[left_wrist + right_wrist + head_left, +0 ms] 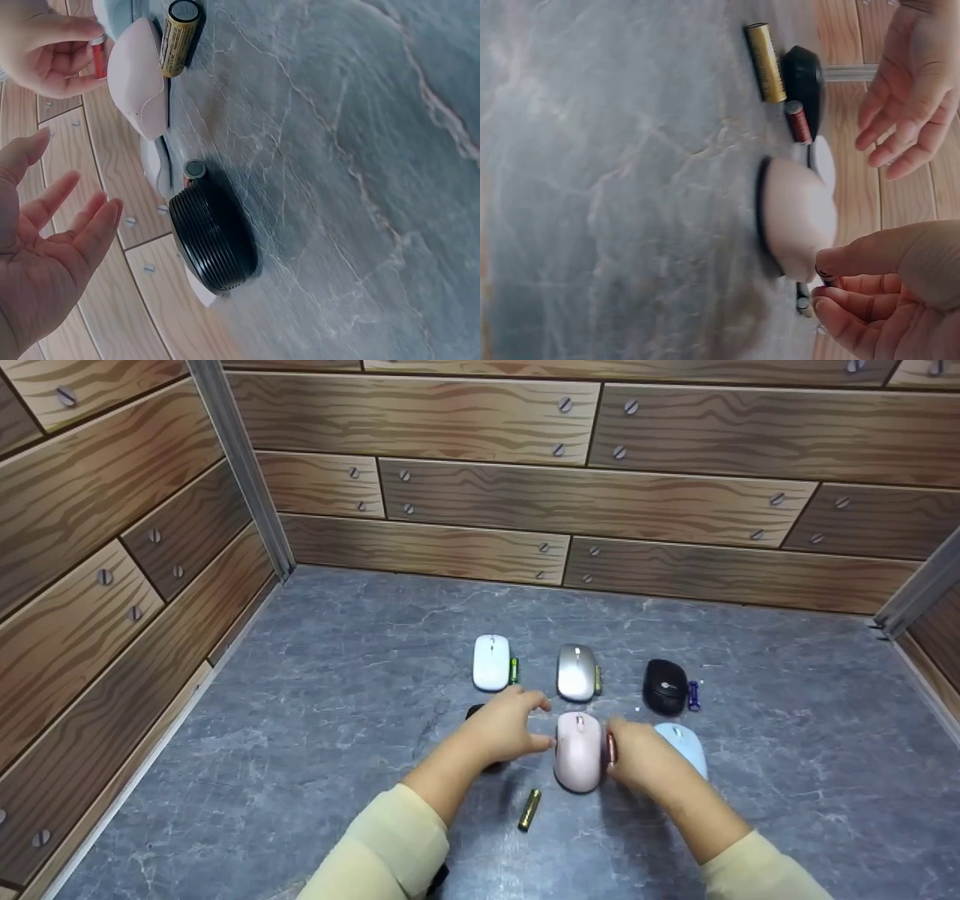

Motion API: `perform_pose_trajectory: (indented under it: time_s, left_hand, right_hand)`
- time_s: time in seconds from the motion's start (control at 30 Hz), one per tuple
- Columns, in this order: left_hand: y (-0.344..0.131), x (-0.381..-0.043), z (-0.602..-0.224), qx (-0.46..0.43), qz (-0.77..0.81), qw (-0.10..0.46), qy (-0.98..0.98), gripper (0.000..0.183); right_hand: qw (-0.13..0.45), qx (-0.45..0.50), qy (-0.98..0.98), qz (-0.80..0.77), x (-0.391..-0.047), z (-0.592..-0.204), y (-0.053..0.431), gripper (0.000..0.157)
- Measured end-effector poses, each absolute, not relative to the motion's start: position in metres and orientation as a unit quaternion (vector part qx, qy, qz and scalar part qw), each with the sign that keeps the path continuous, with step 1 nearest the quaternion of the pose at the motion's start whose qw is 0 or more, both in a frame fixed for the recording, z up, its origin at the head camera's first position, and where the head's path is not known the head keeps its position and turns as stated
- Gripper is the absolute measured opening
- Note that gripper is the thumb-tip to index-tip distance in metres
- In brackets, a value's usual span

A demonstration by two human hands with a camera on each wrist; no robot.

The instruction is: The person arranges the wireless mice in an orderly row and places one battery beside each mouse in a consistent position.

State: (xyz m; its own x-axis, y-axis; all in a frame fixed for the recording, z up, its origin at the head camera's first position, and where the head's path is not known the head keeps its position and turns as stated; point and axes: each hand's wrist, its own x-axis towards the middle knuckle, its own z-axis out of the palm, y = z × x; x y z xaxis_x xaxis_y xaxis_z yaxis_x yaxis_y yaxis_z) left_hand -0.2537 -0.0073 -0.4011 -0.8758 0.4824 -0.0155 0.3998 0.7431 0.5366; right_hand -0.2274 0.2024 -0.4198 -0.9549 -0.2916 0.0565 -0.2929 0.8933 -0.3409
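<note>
My right hand (639,754) pinches a small red battery (99,57) between thumb and fingertips, just right of a pink computer mouse (578,754). On the other side of that mouse is my left hand (504,725), fingers spread and holding nothing, its thumb tip close to the mouse's left edge. A black ribbed mouse (214,240) sits beneath the left hand, mostly hidden in the head view. Beside it lies another red battery (799,122). A gold battery (529,810) rests nearer to me, left of the pink mouse. My right hand partly covers a light blue mouse (684,746).
Farther back stand a white mouse (491,663) with a green battery (514,671), a silver mouse (576,673) with a yellowish battery (598,680), and a black mouse (665,687) beside a purple battery (694,696). Wood-patterned walls (420,420) enclose the grey marbled surface (337,660).
</note>
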Motion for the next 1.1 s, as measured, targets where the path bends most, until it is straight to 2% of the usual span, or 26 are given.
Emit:
perform_pose_trajectory:
  time_s: [0.43,0.77,1.1]
  left_hand:
    - [-0.003,-0.254,-0.4,0.246,0.253,0.081,0.932,0.044]
    - [0.002,-0.255,-0.403,0.246,0.244,0.087,0.934,0.044]
    - [0.001,-0.254,-0.404,0.256,0.244,0.078,0.932,0.044]
  right_hand:
    - [-0.019,0.144,-0.973,0.182,-0.237,-0.436,0.206,0.03]
    - [-0.028,0.133,-0.972,0.192,-0.245,-0.443,0.206,0.026]
    - [-0.045,0.137,-0.97,0.197,-0.247,-0.442,0.207,0.033]
